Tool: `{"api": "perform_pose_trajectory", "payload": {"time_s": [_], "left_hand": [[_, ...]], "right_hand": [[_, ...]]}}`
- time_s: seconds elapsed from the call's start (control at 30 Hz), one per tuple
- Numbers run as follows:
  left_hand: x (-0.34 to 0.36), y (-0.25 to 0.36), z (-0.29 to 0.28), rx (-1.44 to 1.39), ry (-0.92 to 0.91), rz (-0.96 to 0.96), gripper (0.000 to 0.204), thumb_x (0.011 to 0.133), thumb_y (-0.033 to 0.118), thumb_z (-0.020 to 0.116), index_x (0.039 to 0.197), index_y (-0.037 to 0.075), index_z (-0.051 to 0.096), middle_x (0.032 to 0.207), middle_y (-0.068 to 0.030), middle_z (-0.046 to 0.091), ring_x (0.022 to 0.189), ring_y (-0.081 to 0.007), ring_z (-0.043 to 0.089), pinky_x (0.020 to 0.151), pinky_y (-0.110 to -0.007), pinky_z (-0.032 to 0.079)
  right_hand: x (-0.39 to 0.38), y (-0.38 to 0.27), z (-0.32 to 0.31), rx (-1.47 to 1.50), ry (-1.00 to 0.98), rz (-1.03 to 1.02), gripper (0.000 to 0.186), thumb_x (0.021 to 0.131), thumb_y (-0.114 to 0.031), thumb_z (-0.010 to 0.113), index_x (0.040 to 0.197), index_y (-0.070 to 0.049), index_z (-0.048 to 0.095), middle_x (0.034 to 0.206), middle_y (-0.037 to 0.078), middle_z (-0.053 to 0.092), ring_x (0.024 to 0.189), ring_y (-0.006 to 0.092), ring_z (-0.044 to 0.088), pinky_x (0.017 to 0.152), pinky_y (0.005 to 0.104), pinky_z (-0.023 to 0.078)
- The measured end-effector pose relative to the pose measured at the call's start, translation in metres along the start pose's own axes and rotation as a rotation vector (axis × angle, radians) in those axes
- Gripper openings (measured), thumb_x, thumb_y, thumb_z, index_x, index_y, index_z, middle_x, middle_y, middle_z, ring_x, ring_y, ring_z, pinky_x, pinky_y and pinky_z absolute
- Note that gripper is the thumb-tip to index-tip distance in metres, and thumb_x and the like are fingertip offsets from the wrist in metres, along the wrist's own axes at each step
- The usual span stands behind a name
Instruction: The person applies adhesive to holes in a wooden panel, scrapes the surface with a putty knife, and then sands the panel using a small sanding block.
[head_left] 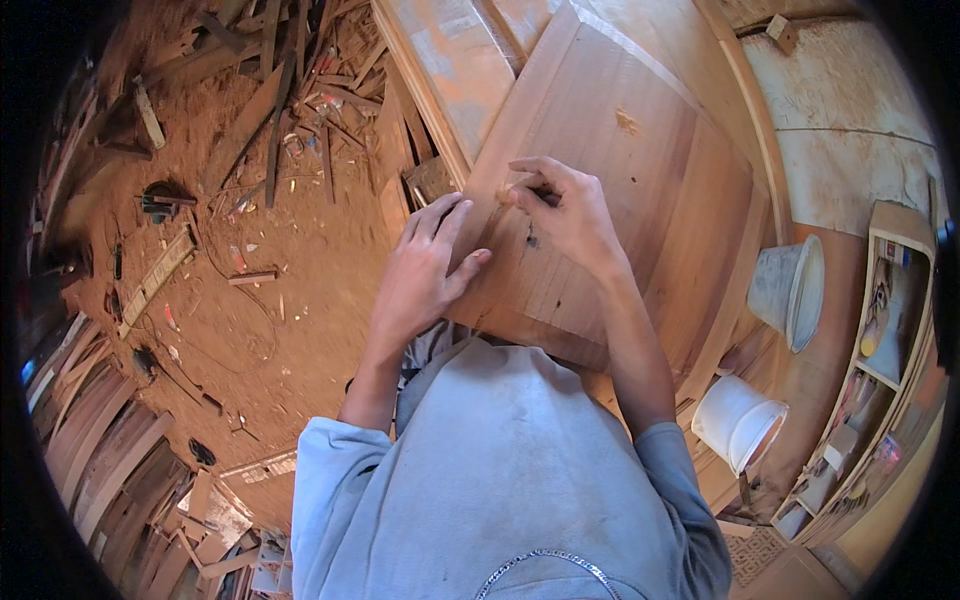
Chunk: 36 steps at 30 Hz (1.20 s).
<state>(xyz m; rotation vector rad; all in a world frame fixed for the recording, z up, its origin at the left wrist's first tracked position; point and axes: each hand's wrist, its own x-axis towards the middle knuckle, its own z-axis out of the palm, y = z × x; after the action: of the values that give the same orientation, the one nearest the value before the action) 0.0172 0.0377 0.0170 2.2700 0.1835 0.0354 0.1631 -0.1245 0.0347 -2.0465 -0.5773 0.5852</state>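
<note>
"While the left hand (425,265) spreads open at the left edge of the panel (650,190), upper centre of the frame, what is the right hand (570,205) doing?"

"Pinching a tan bit (504,194) just above frame centre, apparently dabbing or rubbing the panel."

"And next?"

"Likely calls for light, steady fingertip pressure, with the panel kept still."

Pinching a small tan piece (503,193) in the right grip (572,208) over a wooden panel (590,110); holding the left grip (425,265) unclenched at its left edge, with two buckets (728,415) rightward and scrap wood (158,281) leftward.
</note>
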Motion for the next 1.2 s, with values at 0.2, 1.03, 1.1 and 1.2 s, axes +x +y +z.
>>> {"api": "perform_pose_trajectory", "payload": {"time_s": [0.2, 1.03, 1.1, 1.2], "left_hand": [[0.016, 0.001, 0.008, 0.024, -0.003, 0.067, 0.058, 0.088, 0.027, 0.068, 0.135, -0.001, 0.049, 0.142, -0.019, 0.045, 0.13, -0.0381, 0.044, 0.11, -0.043, 0.036], [0.021, -0.008, 0.024, 0.195, -0.162, 0.197, 0.095, 0.087, 0.053, 0.062, 0.149, -0.008, 0.025, 0.159, -0.0246, 0.016, 0.148, -0.0421, 0.011, 0.119, -0.051, 0.013], [0.022, -0.012, 0.028, 0.118, -0.117, 0.185, 0.097, 0.087, 0.054, 0.062, 0.149, -0.009, 0.023, 0.158, -0.0258, 0.016, 0.147, -0.0431, 0.01, 0.12, -0.05, 0.013], [0.031, -0.008, 0.026, 0.161, -0.144, 0.211, 0.098, 0.087, 0.054, 0.061, 0.149, -0.01, 0.02, 0.158, -0.0279, 0.015, 0.147, -0.044, 0.01, 0.12, -0.048, 0.013]], "right_hand": [[-0.003, 0.003, 0.002, 0.074, 0.025, 0.0, 0.031, 0.088, -0.007, 0.07, 0.117, -0.002, 0.063, 0.09, 0.014, 0.073, 0.08, 0.0128, 0.068, 0.073, 0.0293, 0.055], [-0.064, 0.018, 0.036, -0.821, 0.236, -0.167, 0.047, 0.095, -0.04, 0.054, 0.138, -0.019, 0.055, 0.153, 0.014, 0.035, 0.142, 0.0334, 0.03, 0.115, 0.0604, 0.019], [-0.064, 0.017, 0.036, -0.792, 0.261, -0.138, 0.048, 0.095, -0.041, 0.054, 0.139, -0.021, 0.054, 0.153, 0.014, 0.034, 0.143, 0.0336, 0.029, 0.115, 0.0613, 0.018], [-0.063, 0.017, 0.04, -0.788, 0.277, -0.125, 0.05, 0.095, -0.043, 0.054, 0.141, -0.024, 0.052, 0.154, 0.014, 0.033, 0.144, 0.0342, 0.026, 0.115, 0.0623, 0.016]]}}
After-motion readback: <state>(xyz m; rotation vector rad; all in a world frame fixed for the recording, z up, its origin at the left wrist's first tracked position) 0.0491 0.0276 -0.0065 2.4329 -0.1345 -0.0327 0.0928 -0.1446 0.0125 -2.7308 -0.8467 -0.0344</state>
